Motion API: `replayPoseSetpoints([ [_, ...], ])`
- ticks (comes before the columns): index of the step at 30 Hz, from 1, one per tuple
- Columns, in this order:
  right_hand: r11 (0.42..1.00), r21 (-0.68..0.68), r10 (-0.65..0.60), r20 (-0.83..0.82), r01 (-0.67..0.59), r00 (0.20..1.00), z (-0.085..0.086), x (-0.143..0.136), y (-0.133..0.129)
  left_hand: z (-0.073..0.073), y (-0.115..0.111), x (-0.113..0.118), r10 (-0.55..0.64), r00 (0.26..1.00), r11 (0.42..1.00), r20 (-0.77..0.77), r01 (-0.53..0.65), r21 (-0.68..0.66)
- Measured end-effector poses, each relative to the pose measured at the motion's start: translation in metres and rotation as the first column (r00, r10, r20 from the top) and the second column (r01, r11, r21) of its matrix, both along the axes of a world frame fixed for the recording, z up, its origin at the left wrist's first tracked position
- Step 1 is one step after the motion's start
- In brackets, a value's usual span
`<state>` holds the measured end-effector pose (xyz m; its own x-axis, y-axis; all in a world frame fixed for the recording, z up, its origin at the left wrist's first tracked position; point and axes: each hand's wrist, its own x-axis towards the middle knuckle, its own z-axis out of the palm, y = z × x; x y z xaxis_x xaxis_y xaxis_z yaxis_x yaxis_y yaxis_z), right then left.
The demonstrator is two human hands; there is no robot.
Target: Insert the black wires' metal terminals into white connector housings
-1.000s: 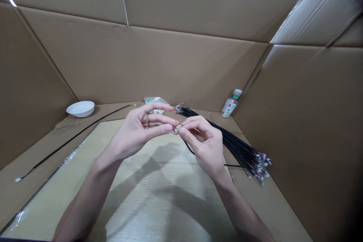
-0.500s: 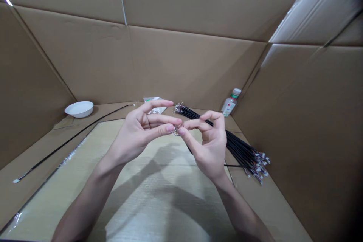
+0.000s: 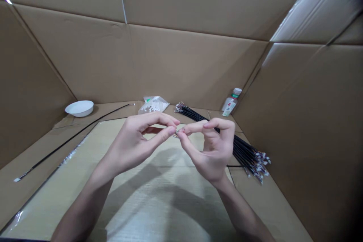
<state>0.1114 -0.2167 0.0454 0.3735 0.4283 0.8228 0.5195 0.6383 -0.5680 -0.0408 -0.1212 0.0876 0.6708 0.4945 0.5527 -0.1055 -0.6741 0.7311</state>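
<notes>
Above the middle of the board, my left hand (image 3: 136, 141) and my right hand (image 3: 211, 147) meet fingertip to fingertip. Thin wires (image 3: 176, 134) show between them, with a tiny reddish bit at my right fingertips. My left thumb and fingers pinch one side of the wires; my right thumb and index finger pinch the other side. What sits inside each pinch is mostly hidden. Behind my right hand lies a bundle of black cables (image 3: 244, 151), its ends carrying small white connectors. A single black cable (image 3: 76, 134) lies apart on the left.
A white bowl (image 3: 79, 109) stands at the back left. At the back middle lies a clear bag (image 3: 154, 104) with small white pieces. A plastic bottle (image 3: 230, 103) leans in the back right corner. Cardboard walls (image 3: 195, 68) enclose the work board (image 3: 136, 196).
The fingers of my left hand have curled down and together, uncovering more of the clear bag. My right hand has shifted slightly right, its fingers still pinched.
</notes>
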Motion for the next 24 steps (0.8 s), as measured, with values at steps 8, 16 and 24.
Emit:
replayPoseSetpoints([
  [8,0.873,-0.188,0.34,-0.428,-0.45,0.837,0.007,0.008,0.003,-0.006,0.001,0.002,-0.029,0.999,0.997,-0.035,0.031,0.067],
  [16,0.87,-0.178,0.338,-0.461,-0.459,0.82,0.011,0.006,-0.002,-0.001,-0.008,0.004,-0.153,0.987,0.97,0.043,0.159,-0.187],
  [24,0.99,-0.052,0.119,-0.162,-0.129,0.98,0.012,-0.001,-0.007,0.002,0.007,-0.001,-0.187,0.982,0.89,-0.026,0.158,-0.428],
])
